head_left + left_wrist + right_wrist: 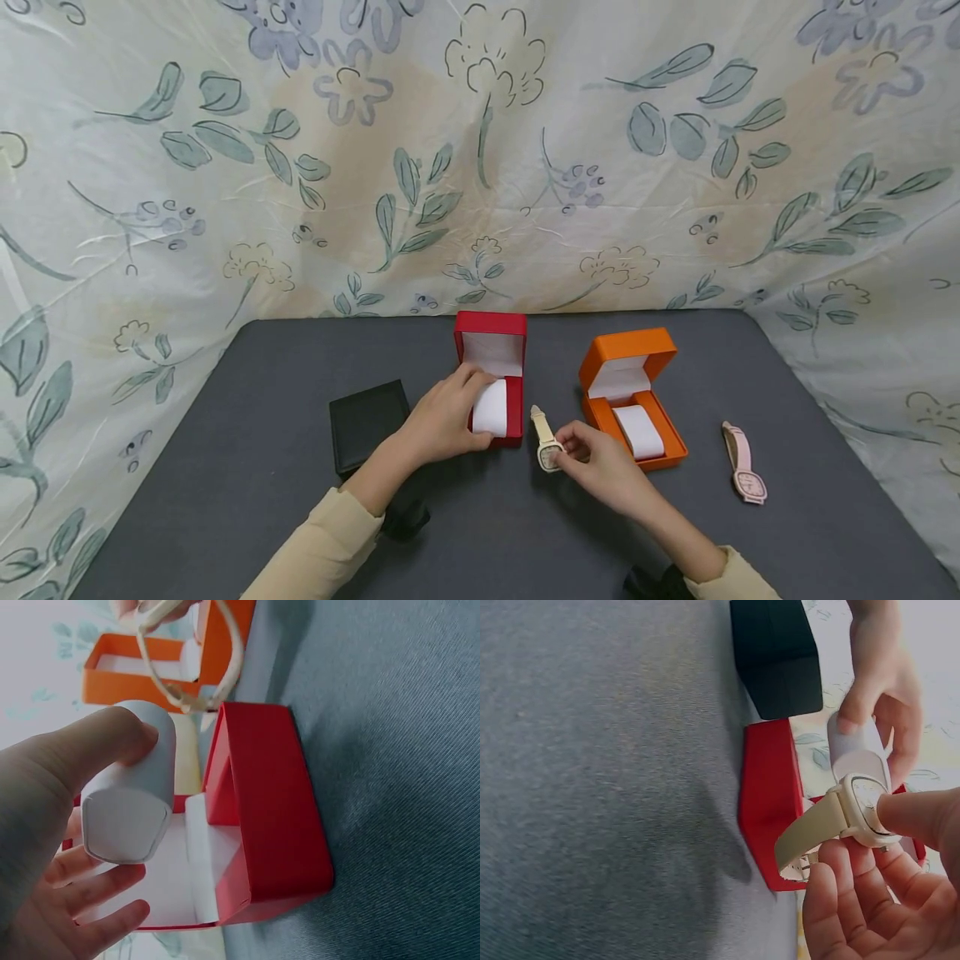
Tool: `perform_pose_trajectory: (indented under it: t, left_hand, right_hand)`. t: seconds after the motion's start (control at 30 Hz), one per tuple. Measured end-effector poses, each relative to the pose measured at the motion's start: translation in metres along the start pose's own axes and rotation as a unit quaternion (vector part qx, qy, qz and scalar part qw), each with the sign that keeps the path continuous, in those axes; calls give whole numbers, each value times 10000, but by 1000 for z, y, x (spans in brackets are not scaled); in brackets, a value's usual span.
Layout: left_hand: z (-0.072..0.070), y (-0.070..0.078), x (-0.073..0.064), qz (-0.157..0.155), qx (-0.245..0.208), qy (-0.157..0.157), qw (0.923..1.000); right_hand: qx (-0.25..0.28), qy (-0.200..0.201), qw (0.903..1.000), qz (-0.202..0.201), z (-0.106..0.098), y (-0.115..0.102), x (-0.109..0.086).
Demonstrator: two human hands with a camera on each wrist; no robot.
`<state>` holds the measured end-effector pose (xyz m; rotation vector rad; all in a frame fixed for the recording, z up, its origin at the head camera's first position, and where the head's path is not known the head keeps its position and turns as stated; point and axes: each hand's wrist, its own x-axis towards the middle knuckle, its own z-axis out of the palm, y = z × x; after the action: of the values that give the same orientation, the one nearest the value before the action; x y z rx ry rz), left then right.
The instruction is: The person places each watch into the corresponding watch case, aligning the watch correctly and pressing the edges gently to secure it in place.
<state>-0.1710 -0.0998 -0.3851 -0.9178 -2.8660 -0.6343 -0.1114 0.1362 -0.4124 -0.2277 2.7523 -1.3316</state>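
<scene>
Grey table [247, 467] under everything. Red box [491, 375] as landmark, lid open. Black box [367, 423] just left of it, shut; orange box [628, 396] to its right, open; pink watch [744, 463] well right, past orange box. White cushion [491, 408] in red box, gripped by left hand [442, 419]. Cream watch [546, 440] just right of red box, pinched at its face by right hand [603, 467]. Risks, judged: cushion slipping from fingers, red box tipped by pull, watch strap snagging on box edge.

Soft, even light over my bench [225, 467]; faint shadows, edges bowed, my wrist views slightly blurred up close.
</scene>
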Motion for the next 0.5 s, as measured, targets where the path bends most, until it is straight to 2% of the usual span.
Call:
perform_pose_trajectory:
  t: [0.27,0.5]
  left_hand:
    - [4,8,-15,167,-189,188,9995]
    - [10,16,-26,227,-295,338,9987]
  right_hand:
    - [61,233,9997,-28,-5,-7,3]
    - [117,276,9994,-197,-6,-13,5]
